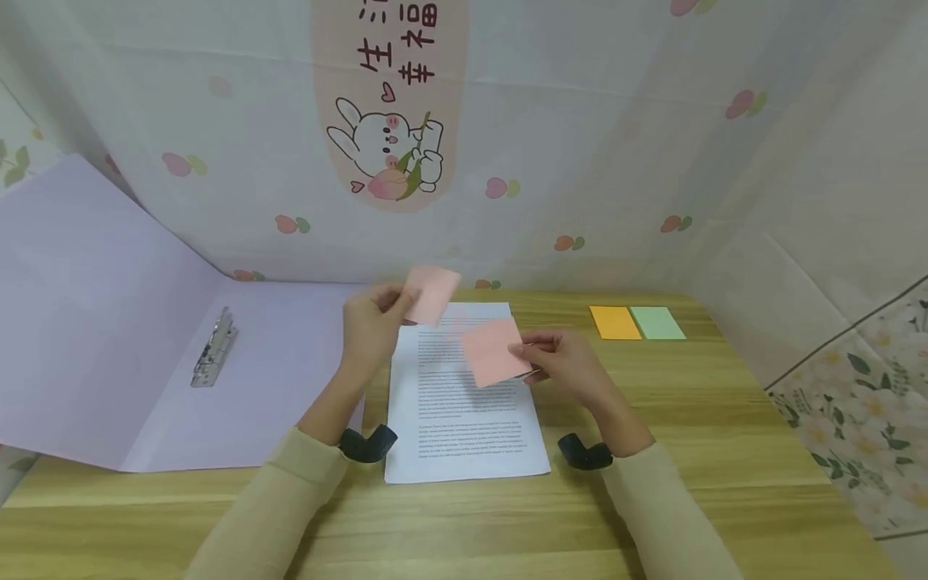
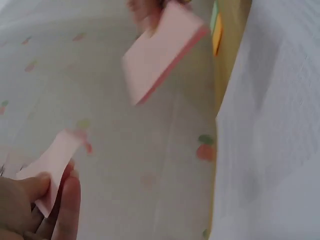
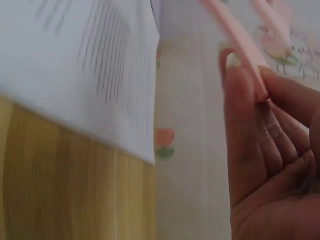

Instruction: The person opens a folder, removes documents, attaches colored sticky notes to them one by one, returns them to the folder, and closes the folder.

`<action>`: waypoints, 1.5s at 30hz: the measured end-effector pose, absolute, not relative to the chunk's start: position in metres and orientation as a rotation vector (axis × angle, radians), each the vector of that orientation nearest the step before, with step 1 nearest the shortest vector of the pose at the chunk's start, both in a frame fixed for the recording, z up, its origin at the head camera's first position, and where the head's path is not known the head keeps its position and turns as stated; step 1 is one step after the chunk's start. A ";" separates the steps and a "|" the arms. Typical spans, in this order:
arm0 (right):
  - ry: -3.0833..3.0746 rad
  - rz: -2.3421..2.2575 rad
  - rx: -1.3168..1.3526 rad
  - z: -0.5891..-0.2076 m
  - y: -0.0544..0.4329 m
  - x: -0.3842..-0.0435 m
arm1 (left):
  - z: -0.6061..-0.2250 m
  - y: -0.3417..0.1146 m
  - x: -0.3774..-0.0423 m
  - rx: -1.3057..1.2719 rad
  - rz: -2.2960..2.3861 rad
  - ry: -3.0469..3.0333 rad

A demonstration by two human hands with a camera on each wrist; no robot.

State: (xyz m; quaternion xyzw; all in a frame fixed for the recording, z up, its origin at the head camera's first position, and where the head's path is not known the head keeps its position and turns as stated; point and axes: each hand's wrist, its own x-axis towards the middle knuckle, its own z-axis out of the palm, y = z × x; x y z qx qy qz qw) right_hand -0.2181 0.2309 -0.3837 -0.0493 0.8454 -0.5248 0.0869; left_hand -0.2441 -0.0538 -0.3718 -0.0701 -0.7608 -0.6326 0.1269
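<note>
Between thumb and fingers, my left hand [image 1: 370,326] pinches a single pink sticky note [image 1: 432,295]; the sheet bends slightly in the left wrist view. My right hand [image 1: 569,362] holds a pink sticky note pad [image 1: 493,352] by its right edge, and the pad's thickness shows in the left wrist view [image 2: 162,55]. Note and pad are apart, both raised over a printed paper sheet [image 1: 464,435] lying on the table. In the right wrist view the pad [image 3: 240,42] appears edge-on between thumb and fingertips.
An opened lilac folder [image 1: 290,362] with a metal clip [image 1: 215,350] lies left of the sheet, its cover raised. Orange [image 1: 615,322] and green [image 1: 657,323] sticky note pads lie at the back right of the wooden table [image 1: 696,419]. A patterned curtain [image 1: 580,145] hangs behind.
</note>
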 end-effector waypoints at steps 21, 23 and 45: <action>2.638 -1.470 0.351 -0.407 0.301 -0.243 | -0.354 -0.098 -0.240 -0.344 -1.405 -2.376; 2.659 -1.436 0.379 -0.411 0.304 -0.245 | -0.353 -0.101 -0.238 -0.351 -1.353 -2.382; 2.623 -0.957 0.214 -0.400 0.327 -0.224 | -0.361 -0.087 -0.228 -0.614 -1.101 -2.516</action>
